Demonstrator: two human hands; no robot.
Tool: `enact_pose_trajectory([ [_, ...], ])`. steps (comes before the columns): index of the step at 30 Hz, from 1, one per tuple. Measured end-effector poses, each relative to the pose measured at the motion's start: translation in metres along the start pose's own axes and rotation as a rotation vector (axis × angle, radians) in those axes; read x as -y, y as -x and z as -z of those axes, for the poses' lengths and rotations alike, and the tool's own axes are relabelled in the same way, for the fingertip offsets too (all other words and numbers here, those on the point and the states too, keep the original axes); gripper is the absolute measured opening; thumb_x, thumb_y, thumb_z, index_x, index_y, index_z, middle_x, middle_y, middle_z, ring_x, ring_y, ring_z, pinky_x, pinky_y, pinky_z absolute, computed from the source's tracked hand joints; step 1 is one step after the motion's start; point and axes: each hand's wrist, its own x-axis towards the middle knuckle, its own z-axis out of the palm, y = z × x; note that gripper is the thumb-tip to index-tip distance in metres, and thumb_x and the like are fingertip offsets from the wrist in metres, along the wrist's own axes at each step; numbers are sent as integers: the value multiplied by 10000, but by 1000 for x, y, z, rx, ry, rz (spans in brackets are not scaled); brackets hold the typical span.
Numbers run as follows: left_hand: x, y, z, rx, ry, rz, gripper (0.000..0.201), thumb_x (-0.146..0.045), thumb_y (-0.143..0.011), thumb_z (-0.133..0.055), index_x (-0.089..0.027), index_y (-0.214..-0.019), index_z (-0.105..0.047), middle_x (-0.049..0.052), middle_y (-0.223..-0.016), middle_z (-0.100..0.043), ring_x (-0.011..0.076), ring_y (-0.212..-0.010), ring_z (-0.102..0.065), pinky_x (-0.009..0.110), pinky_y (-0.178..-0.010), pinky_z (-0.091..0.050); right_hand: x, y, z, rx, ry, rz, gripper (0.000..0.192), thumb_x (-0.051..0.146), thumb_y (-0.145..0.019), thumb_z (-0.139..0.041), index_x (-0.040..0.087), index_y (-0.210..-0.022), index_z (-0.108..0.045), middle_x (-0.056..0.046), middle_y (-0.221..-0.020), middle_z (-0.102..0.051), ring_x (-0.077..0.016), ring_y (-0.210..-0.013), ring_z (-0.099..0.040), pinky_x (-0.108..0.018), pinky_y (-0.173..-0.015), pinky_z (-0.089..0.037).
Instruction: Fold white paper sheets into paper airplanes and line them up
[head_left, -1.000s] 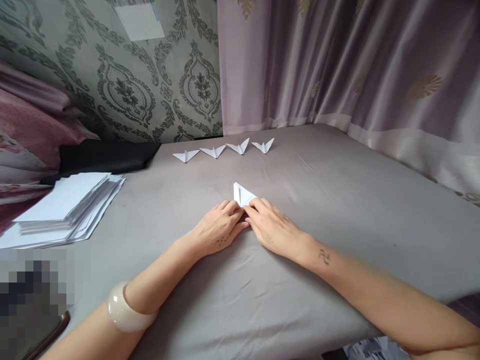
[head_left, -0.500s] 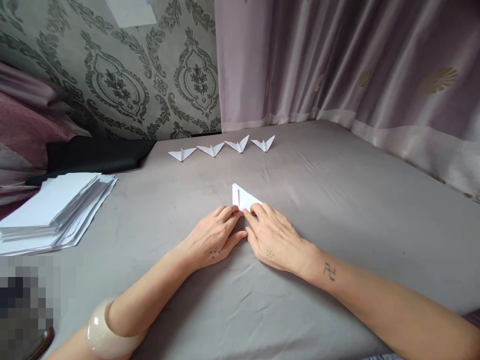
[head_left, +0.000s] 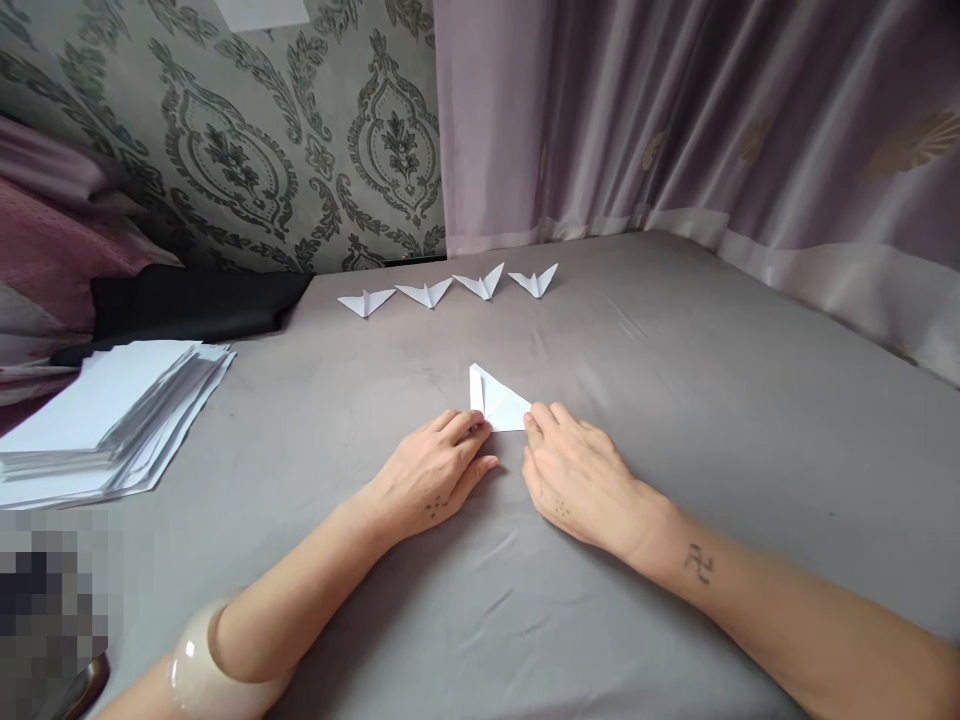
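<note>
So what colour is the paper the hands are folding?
White, the folded paper under both hands, seen best in the head view.

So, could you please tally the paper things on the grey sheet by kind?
Finished folded pieces in the far row: 4
Triangle being folded, pressed by the left hand and right hand: 1
Stack of flat sheets at the left: 1
Total: 6
</note>
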Motion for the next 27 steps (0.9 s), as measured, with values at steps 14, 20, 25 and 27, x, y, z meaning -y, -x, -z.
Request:
enact_pose_trajectory([
  [14,17,-6,-14,-227,327,256,209,-318,-914,-493,-202,-873,-662,72,-1077,-616,186,-899,-610,319,-792,-512,-46,-20,0,5,-417,-423,307,326,-909,-403,195,-743,-626,-65,-755,-664,-180,-688,-586,-272,-584,-319],
  [20,21,-4,-14,-277,407,398,245,-344,-830,-573,-200,-1025,-608,64,-941,-630,193,-830,-586,332,-727,-500,-26,-22,-4,33,-606,-401,284,451,-832,-531,195,-888,-643,-49,-799,-682,-170,-739,-605,-249,-622,-361],
  [25,23,1,-13,-291,555,411,286,-317,-798,-579,-181,-1047,-612,58,-922,-636,177,-825,-580,310,-738,-485,-14,-20,0,114,-768,-360,243,430,-760,-581,192,-774,-628,-1,-680,-634,-128,-603,-534,-231,-549,-334],
  [27,24,3,-13,-307,632,421,297,-302,-786,-578,-173,-1051,-613,56,-917,-642,167,-809,-577,299,-731,-482,-11,-20,-1,136,-868,-349,228,412,-736,-591,186,-750,-619,19,-627,-602,-114,-566,-501,-222,-526,-326],
])
